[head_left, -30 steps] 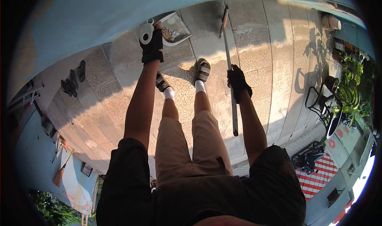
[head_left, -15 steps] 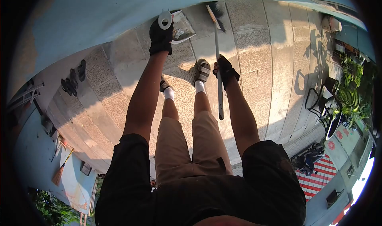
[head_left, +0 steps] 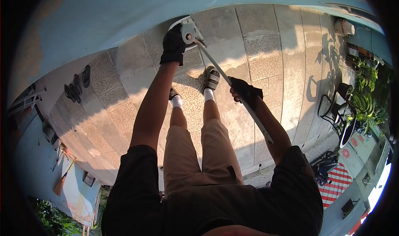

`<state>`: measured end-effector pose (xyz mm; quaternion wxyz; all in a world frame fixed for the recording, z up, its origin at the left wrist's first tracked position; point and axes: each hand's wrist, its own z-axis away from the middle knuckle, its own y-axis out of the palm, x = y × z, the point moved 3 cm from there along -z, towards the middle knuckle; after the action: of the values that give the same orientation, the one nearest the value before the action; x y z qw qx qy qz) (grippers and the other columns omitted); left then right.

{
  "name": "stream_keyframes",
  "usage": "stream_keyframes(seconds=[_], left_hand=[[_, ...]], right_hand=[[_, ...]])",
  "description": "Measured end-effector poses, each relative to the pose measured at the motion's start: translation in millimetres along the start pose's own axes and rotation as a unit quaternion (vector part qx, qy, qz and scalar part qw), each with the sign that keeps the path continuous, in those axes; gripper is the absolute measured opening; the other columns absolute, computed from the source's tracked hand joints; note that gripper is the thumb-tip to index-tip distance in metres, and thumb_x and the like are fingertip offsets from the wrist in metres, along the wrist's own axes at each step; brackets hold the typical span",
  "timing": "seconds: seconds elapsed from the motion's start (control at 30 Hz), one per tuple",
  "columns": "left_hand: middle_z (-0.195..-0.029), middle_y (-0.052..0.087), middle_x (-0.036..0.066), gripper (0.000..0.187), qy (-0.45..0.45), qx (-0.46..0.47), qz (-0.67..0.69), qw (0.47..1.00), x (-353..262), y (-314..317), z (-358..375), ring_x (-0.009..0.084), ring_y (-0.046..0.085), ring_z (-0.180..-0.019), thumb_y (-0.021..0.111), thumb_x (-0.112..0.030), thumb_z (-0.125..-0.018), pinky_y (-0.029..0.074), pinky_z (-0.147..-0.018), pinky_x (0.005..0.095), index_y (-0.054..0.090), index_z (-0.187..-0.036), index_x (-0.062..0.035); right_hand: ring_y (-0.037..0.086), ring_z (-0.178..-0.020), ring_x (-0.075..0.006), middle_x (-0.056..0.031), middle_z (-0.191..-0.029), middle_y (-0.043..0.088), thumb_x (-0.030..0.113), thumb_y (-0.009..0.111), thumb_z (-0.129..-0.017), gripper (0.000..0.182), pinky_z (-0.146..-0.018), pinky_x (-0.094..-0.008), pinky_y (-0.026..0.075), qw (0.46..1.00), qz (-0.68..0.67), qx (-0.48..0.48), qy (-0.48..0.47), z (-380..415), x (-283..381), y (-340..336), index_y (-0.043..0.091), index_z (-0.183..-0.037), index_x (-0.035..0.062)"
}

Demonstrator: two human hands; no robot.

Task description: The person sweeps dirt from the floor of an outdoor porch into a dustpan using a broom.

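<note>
My left hand, in a black fingerless glove, is closed round the top of a dustpan handle that ends in a grey ring. Below the handle, the white dustpan rests on the paving beside the blue wall. My right hand, gloved the same way, grips the long grey broom stick. The stick slants from the dustpan down past my right forearm. Its brush end is mostly hidden behind the dustpan handle and my left hand.
Dark sandals lie on the paving at the left. A small broom is by the lower-left wall. To the right are a black metal chair, green plants and a white bucket.
The broom's brush end has swung left to the dustpan, and the stick now slants. My right hand has moved right and down. My left hand has shifted slightly right with the handle.
</note>
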<state>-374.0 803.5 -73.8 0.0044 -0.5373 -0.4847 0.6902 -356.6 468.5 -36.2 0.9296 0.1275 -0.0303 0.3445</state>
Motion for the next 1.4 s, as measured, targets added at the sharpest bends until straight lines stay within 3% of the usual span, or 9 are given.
stream_keyframes(seconds=[0.47, 0.63, 0.7, 0.77, 0.83, 0.93, 1.1, 1.27, 1.4], left_hand=[[-0.089, 0.069, 0.009, 0.035, -0.134, -0.097, 0.063, 0.984, 21, -18, 0, 0.0219, 0.065, -0.082, 0.073, -0.033, -0.082, 0.050, -0.076, 0.0370, 0.067, -0.095, -0.0017], [-0.089, 0.070, 0.010, 0.034, -0.174, -0.083, 0.000, 0.981, 13, -17, -8, 0.0228, 0.065, -0.083, 0.072, -0.033, -0.083, 0.050, -0.077, 0.0376, 0.067, -0.096, -0.0011], [-0.090, 0.070, 0.010, 0.035, -0.170, -0.074, 0.011, 0.983, 21, -18, -6, 0.0227, 0.065, -0.084, 0.071, -0.034, -0.083, 0.050, -0.078, 0.0373, 0.067, -0.096, -0.0014], [-0.088, 0.070, 0.010, 0.037, -0.165, -0.095, 0.086, 0.978, 24, -18, -6, 0.0230, 0.066, -0.084, 0.069, -0.036, -0.084, 0.049, -0.078, 0.0364, 0.067, -0.098, -0.0021], [-0.089, 0.070, 0.009, 0.037, -0.147, -0.088, 0.075, 0.982, 30, -17, -6, 0.0231, 0.066, -0.084, 0.070, -0.036, -0.084, 0.049, -0.078, 0.0363, 0.067, -0.098, -0.0019], [-0.091, 0.070, 0.010, 0.037, -0.097, -0.100, 0.103, 0.985, 45, -9, 3, 0.0243, 0.066, -0.085, 0.071, -0.036, -0.083, 0.049, -0.079, 0.0367, 0.068, -0.098, -0.0024], [-0.085, 0.070, 0.009, 0.036, -0.031, -0.108, 0.085, 0.990, 46, -8, 13, 0.0227, 0.066, -0.081, 0.072, -0.036, -0.083, 0.050, -0.073, 0.0375, 0.068, -0.094, -0.0026], [-0.080, 0.070, 0.007, 0.034, -0.054, -0.072, 0.072, 0.993, 64, 3, 13, 0.0213, 0.066, -0.076, 0.072, -0.037, -0.083, 0.049, -0.068, 0.0357, 0.068, -0.087, -0.0033], [-0.081, 0.070, 0.007, 0.033, -0.075, -0.037, 0.105, 0.991, 22, -22, 15, 0.0218, 0.065, -0.075, 0.072, -0.036, -0.083, 0.049, -0.068, 0.0360, 0.068, -0.089, -0.0034]], right_hand=[[0.045, -0.054, -0.0149, -0.0021, -0.065, 0.046, 0.019, 0.047, -0.088, 0.006, -0.054, -0.0311, 0.044, 0.978, -0.033, -0.133, -0.154, -69, 61, -10, 0.047, -0.088, 0.0125], [0.063, -0.073, -0.0223, -0.0079, -0.074, 0.062, 0.025, 0.055, -0.085, 0.015, -0.076, -0.0328, 0.046, 0.930, 0.260, -0.202, -0.166, -120, 53, 36, 0.061, -0.091, 0.0119], [0.063, -0.082, -0.0297, -0.0163, -0.091, 0.062, 0.020, 0.050, -0.086, 0.026, -0.072, -0.0365, 0.050, 0.751, 0.593, -0.115, -0.268, -168, 1, 35, 0.055, -0.110, 0.0077], [0.062, -0.079, -0.0290, -0.0180, -0.092, 0.061, 0.018, 0.047, -0.088, 0.037, -0.065, -0.0376, 0.051, 0.728, 0.621, -0.067, -0.282, -161, -14, 28, 0.050, -0.123, 0.0064], [0.056, -0.068, -0.0191, -0.0077, -0.075, 0.056, 0.019, 0.050, -0.088, 0.037, -0.059, -0.0329, 0.047, 0.892, 0.421, -0.077, -0.145, -77, -12, 30, 0.053, -0.124, 0.0082], [0.046, -0.056, -0.0101, 0.0017, -0.064, 0.047, 0.018, 0.049, -0.092, 0.048, -0.050, -0.0265, 0.041, 0.984, 0.168, -0.044, -0.044, 0, -26, 10, 0.042, -0.139, 0.0141], [0.039, -0.047, -0.0078, 0.0033, -0.061, 0.042, 0.016, 0.049, -0.094, 0.053, -0.041, -0.0265, 0.036, 0.984, 0.091, -0.145, -0.053, 44, 5, -7, 0.035, -0.144, 0.0206], [0.047, -0.059, -0.0171, -0.0063, -0.070, 0.047, 0.023, 0.043, -0.088, 0.031, -0.058, -0.0343, 0.042, 0.947, 0.198, -0.253, -0.013, -9, 34, 10, 0.050, -0.117, 0.0130], [0.050, -0.061, -0.0167, -0.0059, -0.071, 0.048, 0.019, 0.044, -0.087, 0.029, -0.056, -0.0346, 0.043, 0.944, 0.305, -0.099, -0.080, -41, -7, 40, 0.051, -0.114, 0.0095]])
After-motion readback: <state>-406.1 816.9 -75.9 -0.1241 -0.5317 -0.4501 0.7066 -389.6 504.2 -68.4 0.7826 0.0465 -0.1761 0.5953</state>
